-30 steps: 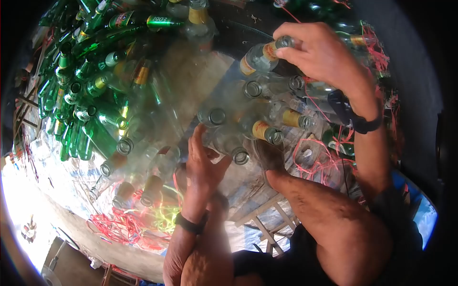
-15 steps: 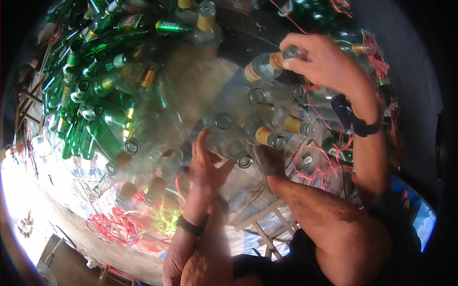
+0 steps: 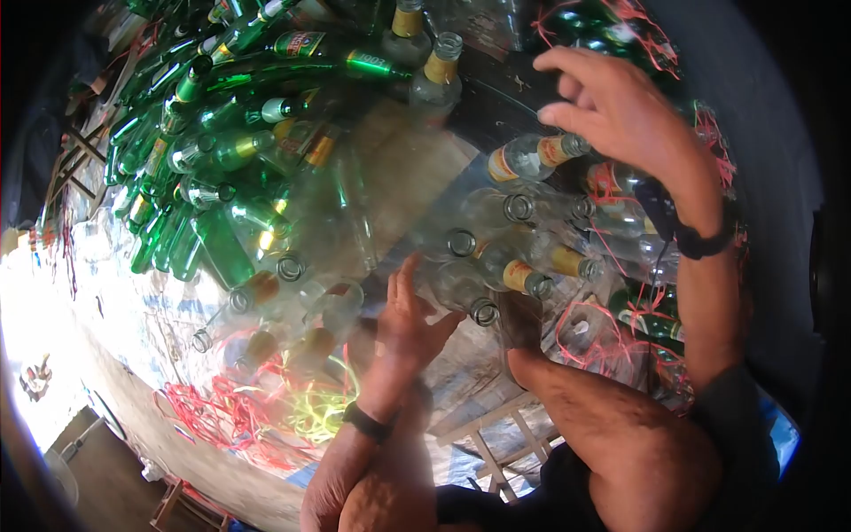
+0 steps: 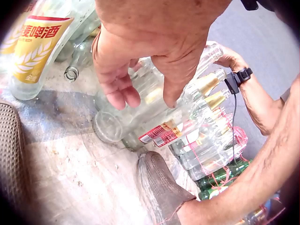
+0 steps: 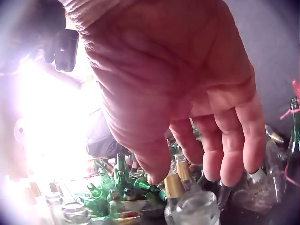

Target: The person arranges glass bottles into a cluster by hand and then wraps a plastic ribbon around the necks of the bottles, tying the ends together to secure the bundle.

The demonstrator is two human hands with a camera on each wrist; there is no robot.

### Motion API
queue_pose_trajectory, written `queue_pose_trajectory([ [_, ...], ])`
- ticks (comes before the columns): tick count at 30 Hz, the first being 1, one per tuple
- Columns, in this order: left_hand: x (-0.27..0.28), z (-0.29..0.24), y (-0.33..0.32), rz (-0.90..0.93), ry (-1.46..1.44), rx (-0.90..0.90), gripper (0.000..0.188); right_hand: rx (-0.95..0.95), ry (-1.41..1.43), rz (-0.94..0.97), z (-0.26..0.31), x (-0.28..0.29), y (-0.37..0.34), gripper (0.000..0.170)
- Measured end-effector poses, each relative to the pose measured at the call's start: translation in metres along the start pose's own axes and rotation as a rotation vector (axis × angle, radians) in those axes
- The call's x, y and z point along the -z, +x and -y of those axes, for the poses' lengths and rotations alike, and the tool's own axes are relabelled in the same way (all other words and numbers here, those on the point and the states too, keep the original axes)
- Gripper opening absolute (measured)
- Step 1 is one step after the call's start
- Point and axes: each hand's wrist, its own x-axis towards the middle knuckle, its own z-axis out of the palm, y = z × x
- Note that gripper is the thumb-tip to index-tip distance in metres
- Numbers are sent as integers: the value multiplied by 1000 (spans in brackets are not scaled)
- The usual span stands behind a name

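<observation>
Both hands are loose and empty: in the head view, my right hand [image 3: 612, 108] hovers near a labelled clear bottle [image 3: 523, 160], my left hand [image 3: 408, 330] beside more clear bottles [image 3: 461, 288]; in the left-wrist view, a shoe [image 4: 161, 183] just beside them; in the right-wrist view, green bottles [image 5: 120, 166] beyond my fingers [image 5: 253, 136].

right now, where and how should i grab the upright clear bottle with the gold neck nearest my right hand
Likely best by its gold neck, from above and the side of the right hand: the clear bottle stands with its narrow neck up, while another bottle stands close on its left.
</observation>
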Motion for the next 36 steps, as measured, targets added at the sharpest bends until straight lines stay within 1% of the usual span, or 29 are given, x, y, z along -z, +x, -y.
queue_pose_trajectory([
  [1,0,0,0,3,-6,-5,104,7,0,-1,-1,-1,8,42],
  [3,1,0,1,1,-13,-7,104,-27,78,63,2,-2,25,43],
  [4,2,-1,0,3,-14,-8,103,-50,77,57,8,-4,34,38],
  [5,3,-2,0,5,-14,-9,103,-47,78,60,19,-1,42,38],
  [7,6,-6,0,10,-14,2,102,-99,139,214,46,11,55,56],
  [8,6,-7,0,18,-15,11,102,27,197,141,38,0,58,50],
  [9,6,-7,0,17,-16,15,102,28,200,144,35,-5,62,50],
  [11,5,-7,0,17,-16,21,101,209,81,137,33,-13,70,42],
  [12,6,-6,0,17,-17,24,101,209,84,140,34,-15,72,42],
  [14,6,-6,0,3,-12,-12,101,120,102,180,35,-19,75,30],
  [15,5,-5,0,6,-15,-9,101,118,103,184,33,-22,76,30],
  [17,5,-4,0,-7,-14,-36,102,281,31,59,30,-27,77,20],
  [21,4,-2,-1,-8,-20,-43,101,260,45,86,31,-28,75,17],
  [23,3,-2,0,-26,-28,-50,101,644,-433,70,23,-31,75,16],
  [27,6,-1,0,1,-23,-40,100,591,-405,142,30,-22,66,17],
  [29,7,-1,1,10,-37,-26,99,208,-141,205,40,-18,60,21],
  [30,8,-3,1,12,-37,-24,99,207,-140,206,50,-13,59,21],
  [31,10,-4,1,18,-46,-3,94,51,-95,316,61,-5,60,17],
  [32,11,-5,1,24,-56,18,88,-107,-49,424,67,-1,60,19],
  [33,12,-5,2,25,-55,19,88,-107,-48,424,59,-10,55,19],
  [35,13,-4,2,33,-61,49,83,48,21,114,36,-35,39,30],
  [36,13,-3,2,34,-61,50,83,46,21,115,39,-34,37,30],
])
